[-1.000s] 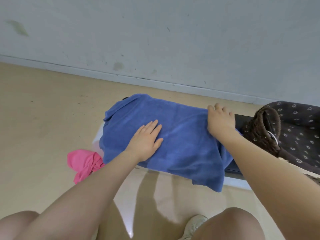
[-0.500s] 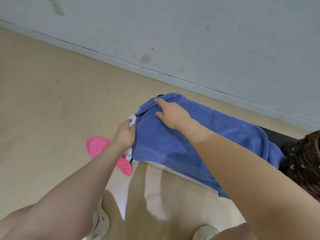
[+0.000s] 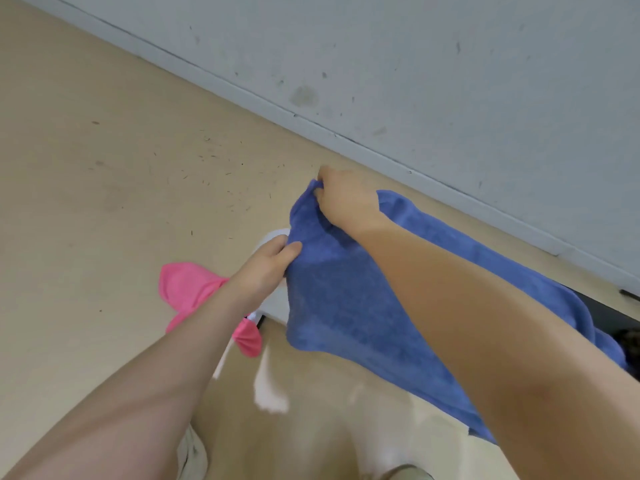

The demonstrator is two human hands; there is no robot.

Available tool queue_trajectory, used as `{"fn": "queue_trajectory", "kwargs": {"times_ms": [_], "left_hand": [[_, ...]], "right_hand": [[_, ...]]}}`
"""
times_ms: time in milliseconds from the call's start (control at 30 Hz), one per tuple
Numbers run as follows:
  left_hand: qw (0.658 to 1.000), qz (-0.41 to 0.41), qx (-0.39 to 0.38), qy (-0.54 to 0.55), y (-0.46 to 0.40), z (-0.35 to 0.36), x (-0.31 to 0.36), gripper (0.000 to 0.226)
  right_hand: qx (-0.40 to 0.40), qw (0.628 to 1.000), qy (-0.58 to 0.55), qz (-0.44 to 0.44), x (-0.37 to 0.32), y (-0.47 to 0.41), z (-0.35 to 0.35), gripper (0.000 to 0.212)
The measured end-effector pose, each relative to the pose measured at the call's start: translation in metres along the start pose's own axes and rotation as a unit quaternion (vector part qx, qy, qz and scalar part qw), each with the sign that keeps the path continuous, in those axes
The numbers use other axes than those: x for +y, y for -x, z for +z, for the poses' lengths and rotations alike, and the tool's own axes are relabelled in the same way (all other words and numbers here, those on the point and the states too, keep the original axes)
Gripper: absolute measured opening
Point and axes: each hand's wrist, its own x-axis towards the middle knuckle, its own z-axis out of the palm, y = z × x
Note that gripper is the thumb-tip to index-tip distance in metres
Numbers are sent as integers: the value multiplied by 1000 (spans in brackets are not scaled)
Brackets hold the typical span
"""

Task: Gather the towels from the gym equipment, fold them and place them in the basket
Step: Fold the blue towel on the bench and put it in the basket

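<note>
- My left hand (image 3: 268, 263) fingers pinch the blue towel (image 3: 349, 296) at its near left corner
- My right hand (image 3: 343, 199) fingers pinch the far left corner
- The towel's long axis runs rightward from both grips, so I judge the fold goes that way

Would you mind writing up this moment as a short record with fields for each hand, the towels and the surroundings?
left hand: left hand grips the near corner of the blue towel
right hand: right hand pinches the far corner of the same end
blue towel: spread over a white bench, near edge hanging over the side
pink towel: pink towel lies beside the bench end, partly hidden by the left forearm
basket: dark object at the right edge, too cropped to identify
surroundings: beige floor, grey wall
</note>
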Motion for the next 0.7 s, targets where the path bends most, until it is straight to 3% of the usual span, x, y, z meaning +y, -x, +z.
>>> {"fn": "queue_trajectory", "kwargs": {"times_ms": [100,200,267,333,367,433,500,633,700], "left_hand": [[998,41,36,10,-1,-11,-1,26],[987,92,127,29,-1,-26,5,36],[973,107,197,56,-2,-41,10,36],[963,108,245,10,-2,-54,13,25],[965,86,243,-52,-1,-58,12,13],[945,31,211,-248,1,-58,7,44],[914,31,173,-365,6,-46,4,64],[913,131,44,-383,25,4,16,45],[896,195,19,-399,30,32,24,48]], "right_hand": [[66,981,-174,48,0,-3,3,9],[97,954,-281,30,-9,-7,5,7],[97,942,-323,4,-21,-10,7,8],[48,941,-335,-20,-34,-13,11,22],[11,947,-319,-24,-39,-13,13,38],[-29,964,-265,-7,-42,-8,19,61],[-14,973,-229,3,-35,4,25,62],[37,984,-174,27,8,51,25,52],[59,987,-138,55,43,80,19,50]]}}
